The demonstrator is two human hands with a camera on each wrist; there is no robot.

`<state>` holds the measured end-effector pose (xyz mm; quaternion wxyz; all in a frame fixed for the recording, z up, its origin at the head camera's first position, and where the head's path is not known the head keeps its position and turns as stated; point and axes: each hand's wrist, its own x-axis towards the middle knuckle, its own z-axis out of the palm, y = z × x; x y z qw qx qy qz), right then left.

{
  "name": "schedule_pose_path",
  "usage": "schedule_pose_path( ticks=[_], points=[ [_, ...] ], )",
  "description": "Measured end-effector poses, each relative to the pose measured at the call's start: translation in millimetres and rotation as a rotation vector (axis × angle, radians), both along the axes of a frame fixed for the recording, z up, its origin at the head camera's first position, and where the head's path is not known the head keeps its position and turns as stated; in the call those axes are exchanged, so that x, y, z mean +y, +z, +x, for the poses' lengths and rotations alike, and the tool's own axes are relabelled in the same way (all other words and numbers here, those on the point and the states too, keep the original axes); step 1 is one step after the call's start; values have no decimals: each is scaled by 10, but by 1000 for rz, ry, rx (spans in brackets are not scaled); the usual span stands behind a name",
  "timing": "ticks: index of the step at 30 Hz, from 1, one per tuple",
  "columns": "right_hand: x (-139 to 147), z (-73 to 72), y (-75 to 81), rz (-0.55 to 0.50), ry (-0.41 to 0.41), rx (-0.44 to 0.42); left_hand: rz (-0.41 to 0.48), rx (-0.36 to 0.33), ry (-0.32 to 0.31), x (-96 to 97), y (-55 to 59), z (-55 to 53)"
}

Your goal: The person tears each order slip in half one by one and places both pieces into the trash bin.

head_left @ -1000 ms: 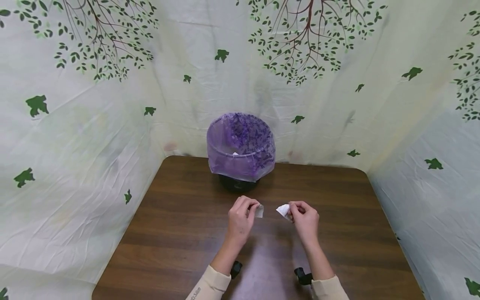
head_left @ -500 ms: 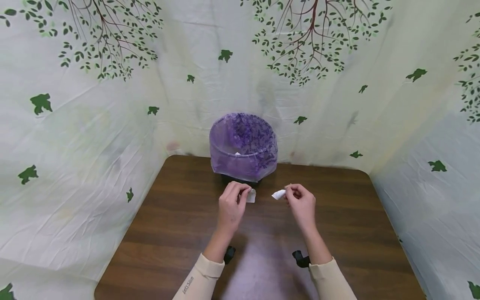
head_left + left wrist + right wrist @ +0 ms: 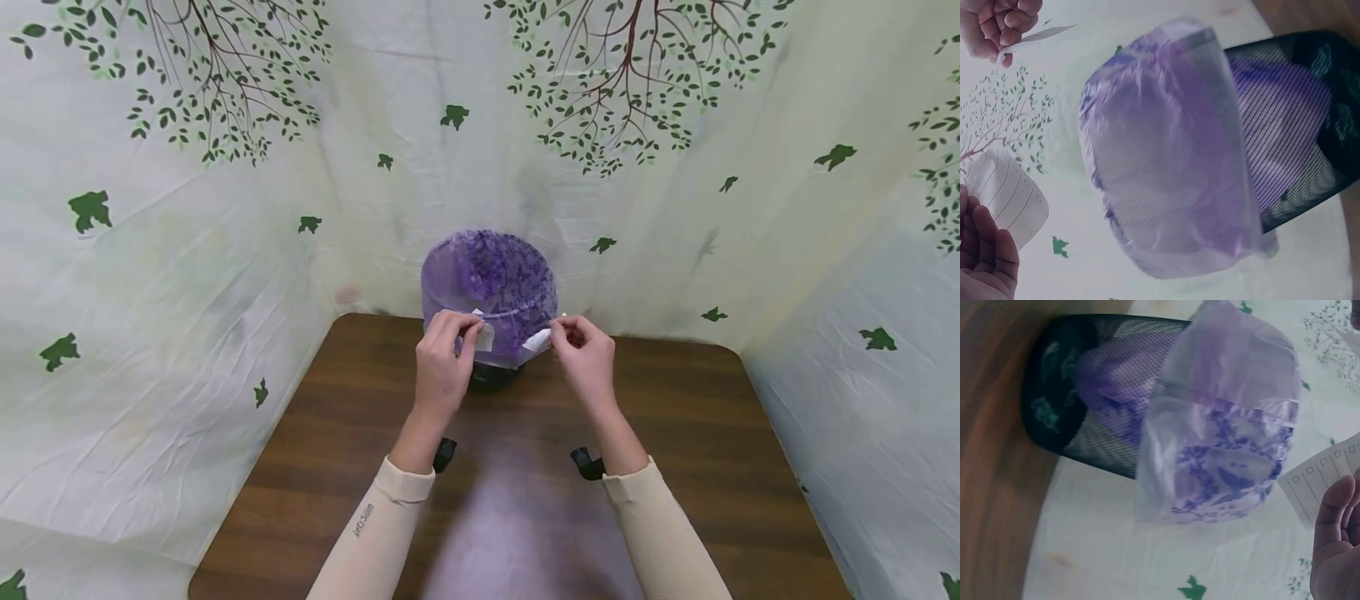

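Note:
My left hand point(image 3: 441, 367) pinches a small piece of white paper point(image 3: 486, 337) between thumb and fingertips. In the left wrist view, this paper piece point(image 3: 1011, 199) is printed with ruled lines and little boxes. My right hand point(image 3: 588, 360) pinches another paper piece point(image 3: 537, 340), its similar lines and boxes showing in the right wrist view. Both hands are apart, overlapping the front of a bin's purple liner point(image 3: 491, 271) in the head view. The liner bears a dark purple pattern and folds over the rim of a black mesh bin point(image 3: 1116, 356).
The bin stands at the back of a brown wooden table point(image 3: 337, 400). A pale cloth backdrop point(image 3: 360, 242) with printed branches and leaves rises behind and at both sides. Black wrist mounts point(image 3: 587, 463) hang below the forearms.
Both hands have moved forward from over the table to the bin's front, each still pinching its paper piece. The bin stays in place.

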<state>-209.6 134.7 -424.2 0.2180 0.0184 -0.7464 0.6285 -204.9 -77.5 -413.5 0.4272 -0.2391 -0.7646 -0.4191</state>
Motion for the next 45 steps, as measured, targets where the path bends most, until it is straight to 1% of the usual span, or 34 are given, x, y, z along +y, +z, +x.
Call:
schedule_pose_path(
  ticks=[4, 6, 11, 17, 19, 23, 26, 30, 33, 36, 41, 45],
  points=[
    [-27, -102, 87, 29, 13, 49, -5, 8, 9, -11, 88, -104],
    [-41, -153, 128, 45, 20, 47, -11, 6, 14, -10, 121, -152],
    [-90, -279, 201, 56, 34, 44, -11, 3, 35, -16, 160, -289],
    [-182, -459, 306, 24, 64, 64, 12, -31, 51, -34, 196, -422],
    [-215, -517, 332, 26, 58, 61, 16, -38, 56, -38, 198, -469],
    [-272, -638, 346, 36, 59, 52, 26, -51, 63, -45, 187, -578],
    [-300, -722, 344, 41, 65, 41, 26, -75, 65, -45, 174, -648],
    [-319, -805, 350, 39, 66, 37, 18, -120, 77, -45, 155, -701],
    [-340, -843, 349, 37, 80, 44, 14, -151, 93, -60, 134, -721],
    [-350, -872, 315, 56, 91, 27, 2, -179, 108, -76, 104, -749],
    [-347, -888, 228, 101, 115, -16, -47, -222, 147, -99, 56, -786],
    [-351, -885, 214, 100, 139, -11, -75, -253, 174, -108, 40, -780]
  ],
)
